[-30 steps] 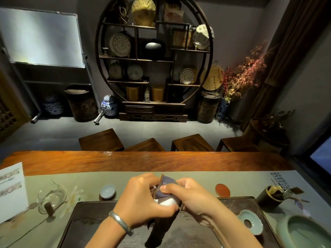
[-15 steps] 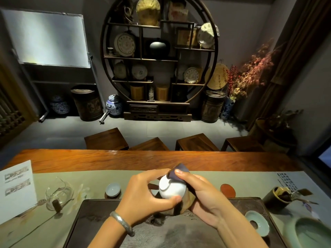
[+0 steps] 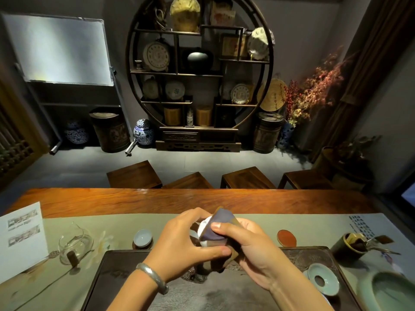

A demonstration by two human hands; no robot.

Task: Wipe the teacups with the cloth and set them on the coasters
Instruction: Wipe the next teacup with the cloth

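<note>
My left hand (image 3: 186,245) grips a white teacup (image 3: 203,228) above the dark tea tray (image 3: 116,272). My right hand (image 3: 249,245) presses a blue-and-brown cloth (image 3: 221,225) over the cup, thumb on top, so most of the cup is hidden. A second pale teacup (image 3: 142,237) sits on a dark coaster to the left of my hands. A round red coaster (image 3: 286,237) lies bare on the green mat at the right.
A glass pitcher (image 3: 76,245) and a printed card (image 3: 21,240) are at the left. On the right stand a celadon funnel saucer (image 3: 323,279), a dark tool holder (image 3: 350,245) and a green bowl (image 3: 390,292). Wooden stools line the table's far side.
The cloth has moved from behind the cup to over its top and side. My hands have turned the cup, which now shows much less white.
</note>
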